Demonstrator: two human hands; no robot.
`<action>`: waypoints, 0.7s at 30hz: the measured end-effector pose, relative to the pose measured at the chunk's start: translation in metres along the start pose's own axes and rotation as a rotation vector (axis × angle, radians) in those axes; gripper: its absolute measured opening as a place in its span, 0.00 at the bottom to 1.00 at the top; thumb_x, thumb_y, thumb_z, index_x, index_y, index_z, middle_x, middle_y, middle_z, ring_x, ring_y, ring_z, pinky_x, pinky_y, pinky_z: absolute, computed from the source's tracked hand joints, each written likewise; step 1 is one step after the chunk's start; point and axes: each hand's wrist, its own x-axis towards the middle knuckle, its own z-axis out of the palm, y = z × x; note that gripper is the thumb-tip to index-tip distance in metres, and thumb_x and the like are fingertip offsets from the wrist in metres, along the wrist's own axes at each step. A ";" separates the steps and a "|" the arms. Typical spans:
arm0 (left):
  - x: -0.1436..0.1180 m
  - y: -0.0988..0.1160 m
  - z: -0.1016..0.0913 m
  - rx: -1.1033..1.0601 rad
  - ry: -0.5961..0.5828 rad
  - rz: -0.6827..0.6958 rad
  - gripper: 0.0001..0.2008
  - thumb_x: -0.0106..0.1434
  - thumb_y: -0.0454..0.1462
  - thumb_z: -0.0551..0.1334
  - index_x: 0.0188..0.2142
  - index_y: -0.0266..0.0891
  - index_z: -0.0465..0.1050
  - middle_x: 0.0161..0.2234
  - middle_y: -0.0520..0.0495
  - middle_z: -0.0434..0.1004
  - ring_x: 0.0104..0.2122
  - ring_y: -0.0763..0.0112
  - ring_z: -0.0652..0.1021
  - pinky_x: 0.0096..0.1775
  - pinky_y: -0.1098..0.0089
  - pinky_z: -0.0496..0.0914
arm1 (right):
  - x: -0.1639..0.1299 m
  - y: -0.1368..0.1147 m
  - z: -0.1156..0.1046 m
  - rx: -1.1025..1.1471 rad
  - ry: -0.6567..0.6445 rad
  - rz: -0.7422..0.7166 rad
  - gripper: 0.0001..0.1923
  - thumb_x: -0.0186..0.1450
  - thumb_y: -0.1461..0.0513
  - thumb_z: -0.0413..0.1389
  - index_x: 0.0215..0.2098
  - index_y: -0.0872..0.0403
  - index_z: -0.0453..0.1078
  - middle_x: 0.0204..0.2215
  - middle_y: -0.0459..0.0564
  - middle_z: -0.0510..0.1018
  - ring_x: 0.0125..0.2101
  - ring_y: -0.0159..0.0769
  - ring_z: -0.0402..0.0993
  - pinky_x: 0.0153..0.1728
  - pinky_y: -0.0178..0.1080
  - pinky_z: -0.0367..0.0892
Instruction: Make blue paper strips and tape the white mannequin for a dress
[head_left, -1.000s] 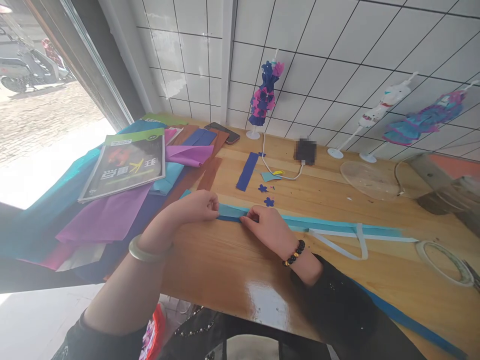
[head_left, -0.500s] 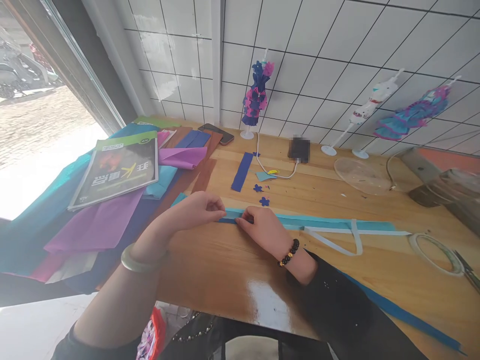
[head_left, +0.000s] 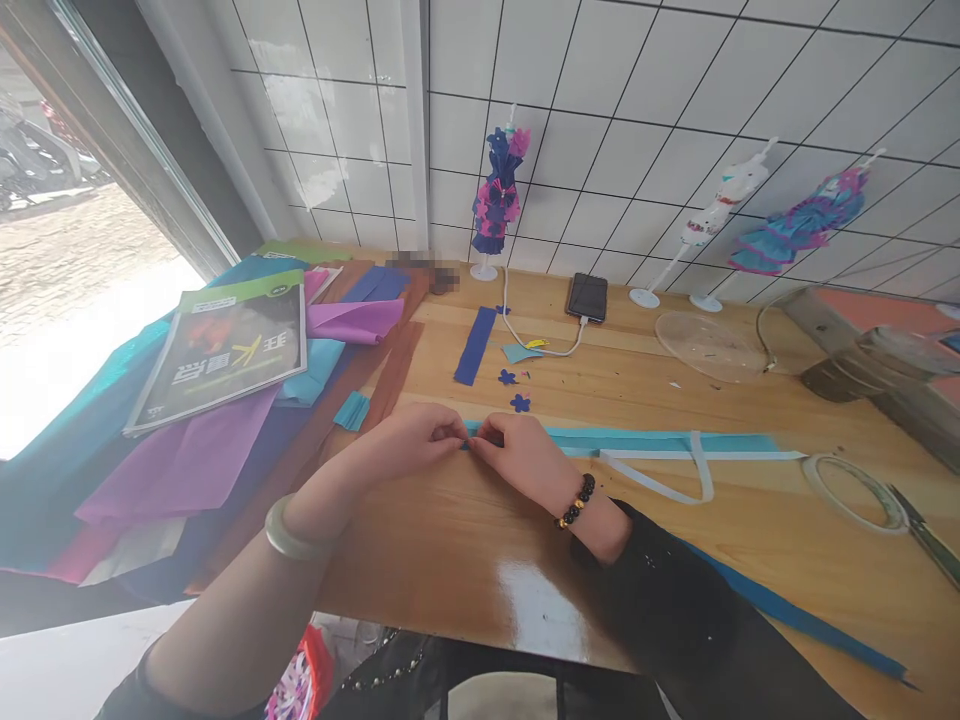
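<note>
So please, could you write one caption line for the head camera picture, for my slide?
Left hand and right hand pinch the end of a teal paper strip on a wooden table.

My left wrist wears a pale jade bangle (head_left: 289, 528); my right, a dark bead bracelet (head_left: 576, 500) above a black sleeve (head_left: 675, 610).

White tiled wall (head_left: 675, 90) with dark grout lines from 11 to 2 o'clock. Vertical corner seam at 12 o'clock. Dark-framed window (head_left: 112, 130) at 10 o'clock, admitting strong daylight; paved ground (head_left: 67, 260) visible outside. Varnished wooden table (head_left: 450, 540) across centre, glare patch at 6 o'clock. Pale floor (head_left: 67, 670) at 8 o'clock.
</note>
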 end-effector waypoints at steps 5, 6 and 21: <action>-0.002 0.004 0.002 0.074 0.043 0.028 0.11 0.58 0.38 0.53 0.35 0.42 0.73 0.31 0.51 0.75 0.31 0.70 0.73 0.32 0.72 0.63 | -0.003 0.002 -0.006 0.169 -0.036 0.039 0.10 0.60 0.58 0.51 0.27 0.55 0.69 0.22 0.45 0.75 0.19 0.27 0.68 0.21 0.31 0.57; -0.002 0.005 0.003 0.091 0.051 0.033 0.11 0.59 0.38 0.52 0.34 0.41 0.73 0.31 0.51 0.75 0.32 0.69 0.73 0.31 0.72 0.63 | -0.003 0.003 -0.007 0.219 -0.059 0.062 0.10 0.60 0.57 0.51 0.27 0.55 0.68 0.21 0.44 0.74 0.16 0.26 0.67 0.19 0.30 0.57; 0.002 0.000 0.010 0.207 0.111 0.093 0.12 0.58 0.34 0.52 0.39 0.41 0.72 0.36 0.48 0.73 0.35 0.68 0.72 0.35 0.70 0.64 | -0.019 0.022 -0.036 0.251 -0.027 0.132 0.13 0.59 0.54 0.52 0.31 0.55 0.71 0.22 0.44 0.75 0.16 0.27 0.66 0.19 0.31 0.58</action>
